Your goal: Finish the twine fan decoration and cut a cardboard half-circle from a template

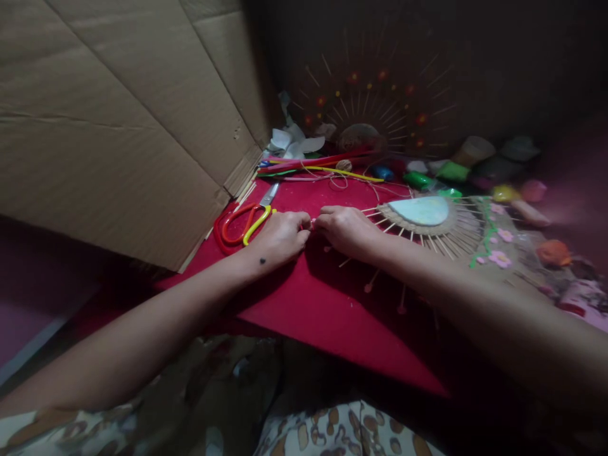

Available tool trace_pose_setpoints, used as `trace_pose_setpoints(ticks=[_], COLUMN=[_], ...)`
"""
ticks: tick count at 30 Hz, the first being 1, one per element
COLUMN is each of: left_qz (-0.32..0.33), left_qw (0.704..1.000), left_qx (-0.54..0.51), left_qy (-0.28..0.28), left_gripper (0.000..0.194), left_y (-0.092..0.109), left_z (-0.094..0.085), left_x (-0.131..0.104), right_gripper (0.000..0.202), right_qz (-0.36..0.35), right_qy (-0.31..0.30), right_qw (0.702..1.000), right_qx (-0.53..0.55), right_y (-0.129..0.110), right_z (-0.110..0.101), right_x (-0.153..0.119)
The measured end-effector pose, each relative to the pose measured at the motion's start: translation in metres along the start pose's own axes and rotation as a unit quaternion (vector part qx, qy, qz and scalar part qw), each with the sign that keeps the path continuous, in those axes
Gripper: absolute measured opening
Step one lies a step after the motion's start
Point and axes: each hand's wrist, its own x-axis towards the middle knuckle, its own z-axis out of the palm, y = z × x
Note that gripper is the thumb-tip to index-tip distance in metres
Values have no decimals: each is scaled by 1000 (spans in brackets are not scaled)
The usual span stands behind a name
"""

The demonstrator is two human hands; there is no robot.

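My left hand (285,235) and my right hand (350,231) meet fingertip to fingertip above the red tabletop (294,297), both closed in a pinch. A small pink piece (312,223) shows between them; the fingers cover most of it. Under and beside my right hand lies a fan-shaped craft of thin sticks (441,244) around a pale blue half-disc (420,210). Some stick ends carry small pink balls (368,287). Whether my right fingers also grip one of the sticks is hidden. Scissors (251,218) with red and yellow handles lie just beyond my left hand.
A tall cardboard panel (118,126) stands at the left. Behind my hands lie coloured pipe cleaners (327,166), twine (339,182) and white scraps (294,140). Coloured lumps in wrapping (451,171) line the back right. Another stick fan with orange flowers (365,95) leans at the back.
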Motion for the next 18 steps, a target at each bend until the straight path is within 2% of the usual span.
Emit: trace_pose_setpoints(ticks=[4,9,13,18], left_qz=[41,68,95,96], left_qw=[995,959,937,929], left_qx=[79,265,331,358], left_qy=[39,70,65,16], left_gripper=[21,28,26,28], left_y=[-5,3,11,12], left_z=[4,11,14,14], left_x=[-4,-19,-25,-20], right_gripper=[19,20,18,14], right_qz=[-11,4,6,16], right_qy=[3,24,27,17], right_qw=[1000,998,999,999], right_qx=[-21,-55,-43,-30], right_y=[1,0,-1,-1], right_z=[-2,-4,-4,-5], right_x=[-1,-3,-3,-1])
